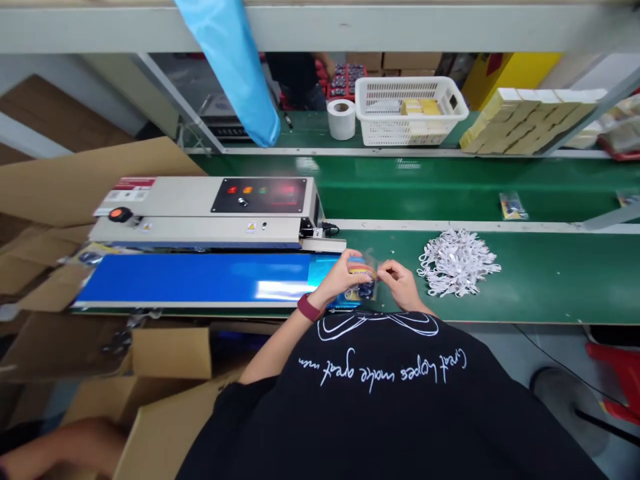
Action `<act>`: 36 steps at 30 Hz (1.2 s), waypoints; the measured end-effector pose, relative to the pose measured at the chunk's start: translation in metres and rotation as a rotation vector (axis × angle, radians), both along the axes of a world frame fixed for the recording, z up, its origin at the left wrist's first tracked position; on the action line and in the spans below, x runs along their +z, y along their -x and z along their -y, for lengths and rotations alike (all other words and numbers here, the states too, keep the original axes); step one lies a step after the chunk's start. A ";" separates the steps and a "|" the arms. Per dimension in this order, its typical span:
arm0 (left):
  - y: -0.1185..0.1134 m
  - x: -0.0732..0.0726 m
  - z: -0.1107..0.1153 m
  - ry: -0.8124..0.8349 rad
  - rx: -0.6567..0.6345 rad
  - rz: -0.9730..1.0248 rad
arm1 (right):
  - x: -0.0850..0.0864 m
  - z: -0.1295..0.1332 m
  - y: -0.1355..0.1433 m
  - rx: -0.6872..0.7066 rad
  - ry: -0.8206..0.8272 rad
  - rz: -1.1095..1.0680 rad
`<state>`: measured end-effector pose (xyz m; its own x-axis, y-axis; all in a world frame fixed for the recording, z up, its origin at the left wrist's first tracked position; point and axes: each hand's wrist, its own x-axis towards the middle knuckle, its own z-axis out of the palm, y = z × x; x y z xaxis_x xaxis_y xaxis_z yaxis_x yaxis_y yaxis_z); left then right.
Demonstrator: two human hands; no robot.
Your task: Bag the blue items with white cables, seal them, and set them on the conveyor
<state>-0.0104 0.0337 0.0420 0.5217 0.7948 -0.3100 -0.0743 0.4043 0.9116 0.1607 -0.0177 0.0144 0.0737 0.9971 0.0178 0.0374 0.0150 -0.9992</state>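
My left hand (341, 279) grips a small clear plastic bag (367, 289) with a colourful printed card and dark round items inside. At the bag's right edge, my right hand (401, 285) has thumb and fingers pinched together on the plastic. Both hands are just past the right end of a blue conveyor belt (200, 277). Behind that belt stands a long beige bag sealing machine (200, 223) with a dark control panel. To the right of my right hand, a heap of white looped cords (457, 262) lies on the green table (545, 277).
Another bagged item (513, 206) lies on the green belt behind the table. Farther back are a paper roll (342, 121), a white basket (413, 130) and stacked cards (530, 123). Open cardboard boxes (170, 353) and another person's arm (70, 447) are at left. A blue tube (235, 73) hangs overhead.
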 end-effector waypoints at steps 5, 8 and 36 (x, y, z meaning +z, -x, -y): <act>0.020 -0.020 0.016 -0.038 0.283 -0.022 | -0.012 -0.010 0.011 0.005 0.037 -0.082; 0.030 -0.024 0.021 -0.179 0.386 -0.214 | -0.014 -0.013 0.017 0.042 0.054 -0.068; 0.136 -0.064 -0.053 0.168 0.690 -0.209 | -0.027 -0.075 0.140 -0.100 0.415 -0.249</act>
